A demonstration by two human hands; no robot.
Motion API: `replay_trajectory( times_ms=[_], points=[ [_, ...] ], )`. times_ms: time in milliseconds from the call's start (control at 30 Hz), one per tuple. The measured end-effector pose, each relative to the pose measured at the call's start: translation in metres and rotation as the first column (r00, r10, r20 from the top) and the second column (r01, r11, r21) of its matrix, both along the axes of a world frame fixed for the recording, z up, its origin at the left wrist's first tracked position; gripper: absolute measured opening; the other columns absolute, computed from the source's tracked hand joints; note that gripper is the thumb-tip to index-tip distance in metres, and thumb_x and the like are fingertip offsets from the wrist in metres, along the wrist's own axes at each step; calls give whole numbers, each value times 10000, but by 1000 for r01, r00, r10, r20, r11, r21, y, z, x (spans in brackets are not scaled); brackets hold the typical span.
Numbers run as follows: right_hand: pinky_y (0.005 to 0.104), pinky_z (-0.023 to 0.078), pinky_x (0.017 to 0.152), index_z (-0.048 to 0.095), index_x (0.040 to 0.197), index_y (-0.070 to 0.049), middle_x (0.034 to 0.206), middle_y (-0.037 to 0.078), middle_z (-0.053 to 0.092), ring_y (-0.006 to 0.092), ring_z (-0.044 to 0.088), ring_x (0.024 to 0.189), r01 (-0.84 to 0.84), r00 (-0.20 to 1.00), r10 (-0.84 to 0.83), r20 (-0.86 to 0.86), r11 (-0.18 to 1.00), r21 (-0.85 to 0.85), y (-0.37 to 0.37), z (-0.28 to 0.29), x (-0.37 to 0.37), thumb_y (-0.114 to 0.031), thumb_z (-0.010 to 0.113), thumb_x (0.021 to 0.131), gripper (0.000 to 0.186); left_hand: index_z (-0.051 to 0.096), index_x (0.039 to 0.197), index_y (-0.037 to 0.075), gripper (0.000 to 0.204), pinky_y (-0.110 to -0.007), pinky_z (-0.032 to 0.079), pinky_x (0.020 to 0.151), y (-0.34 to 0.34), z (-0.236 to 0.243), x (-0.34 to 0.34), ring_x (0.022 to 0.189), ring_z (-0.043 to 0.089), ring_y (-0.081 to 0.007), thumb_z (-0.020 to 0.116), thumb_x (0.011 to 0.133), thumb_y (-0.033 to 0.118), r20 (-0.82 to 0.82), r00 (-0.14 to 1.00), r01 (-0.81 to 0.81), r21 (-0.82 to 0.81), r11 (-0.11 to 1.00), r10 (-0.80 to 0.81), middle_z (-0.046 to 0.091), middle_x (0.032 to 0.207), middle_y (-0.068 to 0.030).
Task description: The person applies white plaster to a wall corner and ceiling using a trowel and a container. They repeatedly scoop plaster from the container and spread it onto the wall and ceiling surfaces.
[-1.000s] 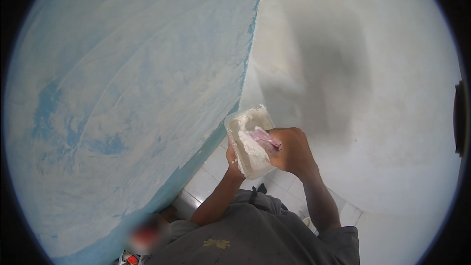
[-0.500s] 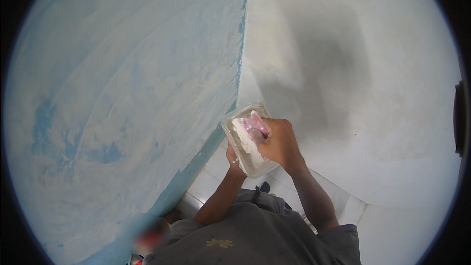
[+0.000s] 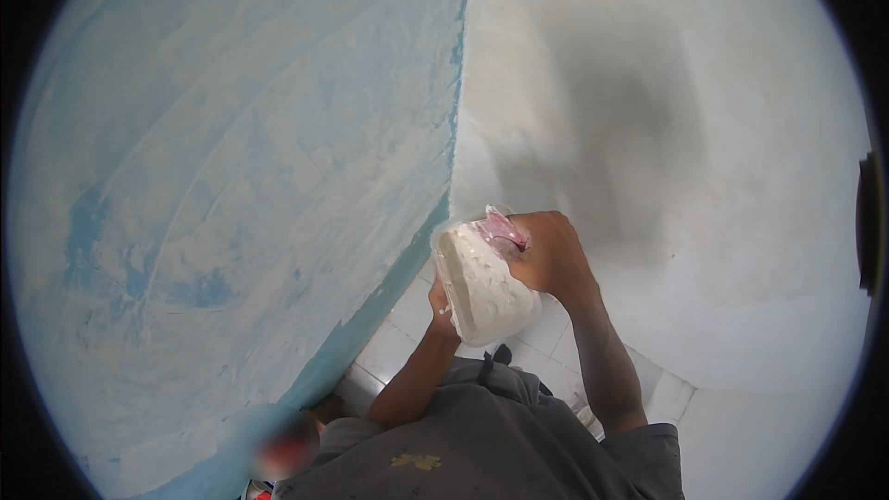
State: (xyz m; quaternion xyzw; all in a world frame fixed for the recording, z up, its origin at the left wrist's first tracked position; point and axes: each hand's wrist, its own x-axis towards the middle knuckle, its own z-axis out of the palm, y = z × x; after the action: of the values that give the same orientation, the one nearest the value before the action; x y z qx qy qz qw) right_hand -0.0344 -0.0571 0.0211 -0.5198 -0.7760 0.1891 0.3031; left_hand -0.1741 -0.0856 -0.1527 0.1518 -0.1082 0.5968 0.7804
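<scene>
A clear plastic tub (image 3: 451,289) is in front of my body, tilted, with thick white paste (image 3: 497,294) heaped over much of it. My left hand (image 3: 441,304) supports it from the left side and below; most of those fingers are behind the tub. My right hand (image 3: 556,248) is closed around a pink, flat-bladed scraper (image 3: 501,230) smeared with the same paste. The scraper lies at the tub's far right rim, and its lower part is hidden by the fingers and paste.
To the left stands a blue wall (image 3: 231,185) with patchy pale coating. It meets a whitish wall (image 3: 759,176) with a grey darker patch at a corner. White floor tiles (image 3: 394,338) lie below. A dark object (image 3: 869,222) sits at the right edge; a blurred reddish shape (image 3: 282,452) is lower left.
My right hand and the scraper have shifted right, toward the tub's rim. The tub has moved slightly right and turned, and the paste now appears spread across more of it.
</scene>
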Motion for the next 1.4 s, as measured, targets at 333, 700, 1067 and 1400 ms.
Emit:
replay_trajectory(
  times_ms=[333, 700, 1067, 1400],
  points=[
    [428, 378, 538, 579, 715, 4, 633, 214, 546, 409, 469, 564, -229, 971, 222, -90, 971, -70, 23, -10, 4, -213, 712, 653, 262, 332, 1511, 46, 674, -555, 442, 1074, -1, -7, -9, 1274, 545, -376, 324, 1038, 526, -76, 957, 259, -201, 945, -278, 525, 1402, -197],
    [402, 427, 546, 643, 726, -12, 621, 199, 567, 404, 532, 573, 9, 1000, -5, 26, 989, -148, -23, 8, 2, -154, 746, 743, 176, 362, 1495, 42, 685, -499, 475, 1055, 12, -14, -7, 1241, 575, -345, 299, 1038, 549, -60, 988, 139, -45, 989, -142, 524, 1410, -198],
    [361, 451, 563, 641, 833, 19, 674, 213, 594, 386, 529, 570, 168, 973, -173, -155, 985, -46, -23, 0, -21, -53, 692, 746, 124, 449, 1424, 32, 576, -488, 500, 1010, -4, 30, -7, 1201, 591, -310, 478, 998, 419, 135, 990, 61, -204, 977, -34, 572, 1328, -185],
    [289, 403, 531, 691, 818, 19, 618, 17, 604, 63, 485, 576, 200, 899, -286, -333, 942, -270, -12, 0, 11, -96, 743, 837, 129, 344, 1523, 107, 758, -533, 435, 1090, 1, 1, -3, 1331, 496, -349, 409, 971, 622, 90, 996, -9, -175, 985, 25, 453, 1494, -151]
  ],
)
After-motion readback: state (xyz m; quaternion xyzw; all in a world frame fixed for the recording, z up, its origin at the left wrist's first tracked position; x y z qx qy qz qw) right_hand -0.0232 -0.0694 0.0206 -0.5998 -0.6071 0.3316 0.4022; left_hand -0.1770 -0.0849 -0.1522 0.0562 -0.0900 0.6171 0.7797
